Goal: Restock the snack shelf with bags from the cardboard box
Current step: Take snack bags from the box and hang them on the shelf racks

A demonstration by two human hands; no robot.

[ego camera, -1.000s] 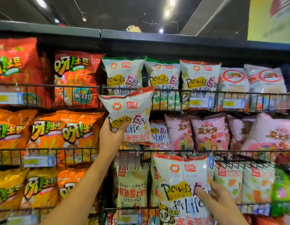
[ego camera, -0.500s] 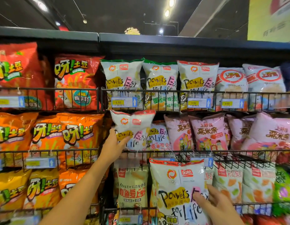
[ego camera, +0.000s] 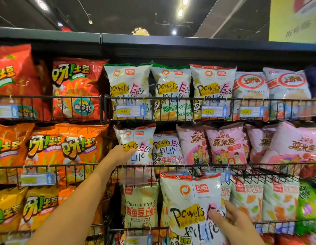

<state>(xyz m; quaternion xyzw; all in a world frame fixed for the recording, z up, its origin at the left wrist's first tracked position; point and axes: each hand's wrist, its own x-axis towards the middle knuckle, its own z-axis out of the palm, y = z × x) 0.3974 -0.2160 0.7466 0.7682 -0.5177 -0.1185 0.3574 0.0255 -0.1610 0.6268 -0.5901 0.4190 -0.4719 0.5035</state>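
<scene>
My left hand (ego camera: 121, 154) grips a white red-topped "Powers Easy for Life" snack bag (ego camera: 136, 144), which stands in the middle wire shelf (ego camera: 171, 166) beside a matching bag (ego camera: 167, 149). My right hand (ego camera: 236, 225) holds a second, larger-looking bag of the same kind (ego camera: 190, 207) low in front of the bottom shelf. The cardboard box is out of view.
The top wire shelf (ego camera: 171, 99) carries three more white bags and red potato-stick bags (ego camera: 75, 89) at left. Orange bags (ego camera: 65, 149) fill the middle left, pink bags (ego camera: 226, 145) the middle right. Price tags (ego camera: 130, 111) hang on the rails.
My left hand has lowered its bag from in front of the top shelf down into the middle shelf. My right hand and its bag have stayed low.
</scene>
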